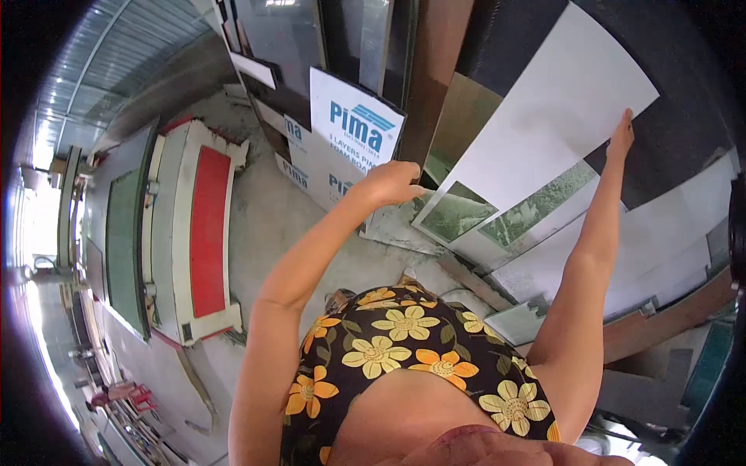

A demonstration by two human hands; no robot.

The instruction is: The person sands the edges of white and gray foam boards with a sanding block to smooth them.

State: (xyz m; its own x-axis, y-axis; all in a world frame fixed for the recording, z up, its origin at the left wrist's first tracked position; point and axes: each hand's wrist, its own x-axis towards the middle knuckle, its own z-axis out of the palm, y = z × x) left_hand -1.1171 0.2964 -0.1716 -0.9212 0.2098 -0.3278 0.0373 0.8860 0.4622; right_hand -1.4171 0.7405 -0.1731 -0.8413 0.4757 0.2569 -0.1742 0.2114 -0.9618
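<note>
A large plain white sheet (536,116) leans at a slant against other panels on the right. My right hand (620,138) grips its right-hand edge, the fingers at the rim. My left hand (392,183) is near the sheet's lower left corner, beside a dark upright panel. Its thumb and bent fingers are apart, and I see nothing between them. Contact with the sheet's corner cannot be made out. Behind that hand stands a white board printed "Pima" (353,116). Below the white sheet are greenish, dusty glass-like panels (458,213).
Dark and brown panels (439,62) stand upright at the back. Grey-white sheets (559,241) lean on the right above a wooden beam (653,326). On the left is a large machine-like block with a red panel (210,231). Concrete floor (268,202) lies between.
</note>
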